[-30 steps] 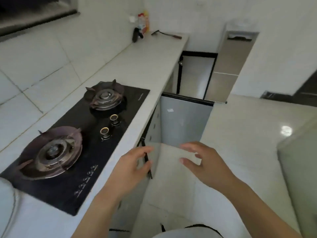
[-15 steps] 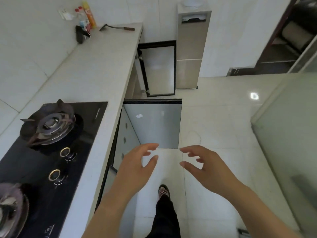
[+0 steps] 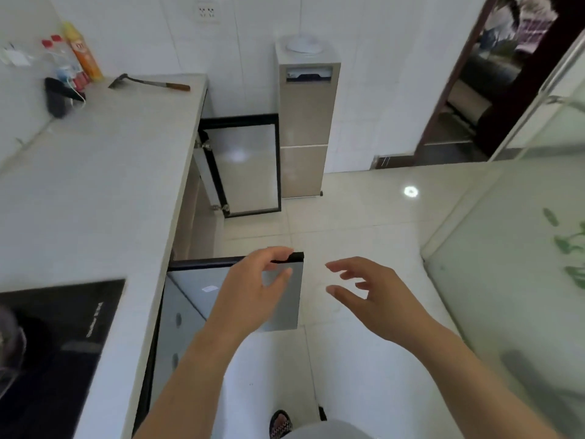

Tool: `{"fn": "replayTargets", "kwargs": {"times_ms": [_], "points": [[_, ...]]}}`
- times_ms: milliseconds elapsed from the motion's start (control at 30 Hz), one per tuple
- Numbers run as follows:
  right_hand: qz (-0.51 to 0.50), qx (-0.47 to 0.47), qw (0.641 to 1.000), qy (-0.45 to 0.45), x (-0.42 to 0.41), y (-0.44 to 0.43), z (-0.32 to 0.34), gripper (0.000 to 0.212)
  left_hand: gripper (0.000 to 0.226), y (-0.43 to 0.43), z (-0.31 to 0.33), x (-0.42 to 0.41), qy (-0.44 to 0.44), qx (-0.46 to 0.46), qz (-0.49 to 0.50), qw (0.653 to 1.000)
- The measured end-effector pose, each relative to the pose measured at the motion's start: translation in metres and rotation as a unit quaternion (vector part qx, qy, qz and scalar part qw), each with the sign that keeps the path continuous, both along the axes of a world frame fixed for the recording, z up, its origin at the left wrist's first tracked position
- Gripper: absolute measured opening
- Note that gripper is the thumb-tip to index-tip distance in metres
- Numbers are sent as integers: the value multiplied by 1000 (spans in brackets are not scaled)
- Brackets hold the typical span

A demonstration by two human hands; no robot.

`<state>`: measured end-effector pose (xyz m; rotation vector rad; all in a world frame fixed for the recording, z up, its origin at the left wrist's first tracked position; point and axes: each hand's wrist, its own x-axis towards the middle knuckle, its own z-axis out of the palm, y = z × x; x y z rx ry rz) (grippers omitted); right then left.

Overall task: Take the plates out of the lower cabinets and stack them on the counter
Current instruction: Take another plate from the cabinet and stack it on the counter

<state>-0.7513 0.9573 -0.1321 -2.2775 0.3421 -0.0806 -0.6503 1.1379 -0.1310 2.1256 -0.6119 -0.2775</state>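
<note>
The long pale grey stone table [image 3: 95, 185] runs down my left side, and that is where the stack has to go. The black glass hob [image 3: 57, 343] is set into its near end. Under the table, two lower cabinet doors stand swung out over the glossy cream floor tiles [image 3: 364, 217]: the far black-framed glass door [image 3: 250, 166] and the near grey door with a black top edge [image 3: 193, 280]. No plates are in view. I judge they sit inside the cabinets, whose shelves are hidden beneath the table lip from this angle. The left hand [image 3: 250, 289] lines up with the near door's outer top corner, fingers curved across the black edge and thumb in front of the grey face, but I cannot tell whether it grips the door or only hangs above it. The right hand [image 3: 376, 296] is empty, fingers spread and relaxed over the floor. My worries from here: crouching beside that projecting door could knock a knee or a rising plate against its corner, a reach onto unseen shelves may catch a plate badly, and anything dropped meets hard tile. I would also stack well away from the hob and the wooden-handled cleaver [image 3: 148, 81] at the far end.
</note>
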Motion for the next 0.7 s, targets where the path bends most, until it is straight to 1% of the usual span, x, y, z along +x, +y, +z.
{"fn": "replayTargets", "kwargs": {"times_ms": [100,167,267,400,500,700], "points": [[-33,34,999,15,7,-22,-5,31,28,-32,-1,26,12,-6,-32,999],[-57,41,997,21,12,-42,-8,31,28,-56,-3,41,24,-6,-58,998],[-100,56,993,12,26,-80,-10,30,27,-100,-7,64,22,1,-92,995],[-133,63,989,2,51,-140,-11,28,27,-166,-11,97,20,11,-125,992],[-146,63,987,-5,80,-194,-15,27,26,-220,-15,129,6,24,-134,991],[-137,50,989,-7,144,-307,-5,29,27,-327,-9,193,-6,45,-138,989]]}}
